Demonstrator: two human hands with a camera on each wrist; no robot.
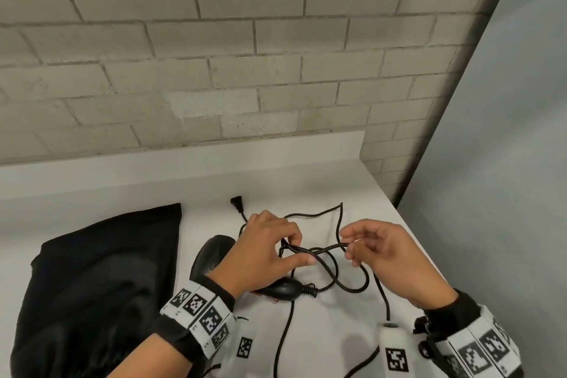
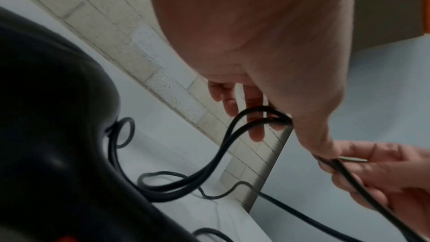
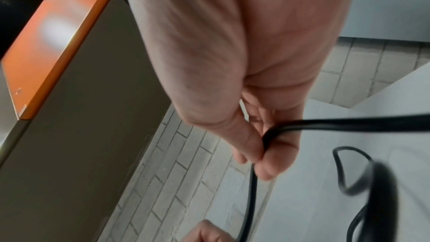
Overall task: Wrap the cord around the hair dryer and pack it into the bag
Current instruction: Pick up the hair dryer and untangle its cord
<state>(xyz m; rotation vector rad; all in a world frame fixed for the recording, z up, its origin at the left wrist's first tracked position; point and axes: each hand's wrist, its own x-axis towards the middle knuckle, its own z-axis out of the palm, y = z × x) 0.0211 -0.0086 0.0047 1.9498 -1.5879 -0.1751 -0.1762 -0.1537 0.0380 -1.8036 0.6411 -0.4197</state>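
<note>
A black hair dryer (image 1: 214, 252) lies on the white table (image 1: 122, 181), its handle (image 1: 282, 287) pointing right beneath my left wrist. Its black cord (image 1: 325, 255) loops loosely across the table, and the plug (image 1: 236, 203) lies further back. My left hand (image 1: 270, 250) hovers over the dryer and pinches folded strands of cord (image 2: 267, 115) between thumb and fingers. To the right, my right hand (image 1: 368, 242) pinches the same cord (image 3: 267, 135) between thumb and fingers. A black cloth bag (image 1: 101, 273) lies flat at the left.
A brick wall (image 1: 214, 55) rises behind the table's raised back ledge. The table's right edge (image 1: 408, 224) drops off to a grey floor. More cord trails toward the near table edge (image 1: 282, 344). An orange-topped cabinet (image 3: 51, 43) shows in the right wrist view.
</note>
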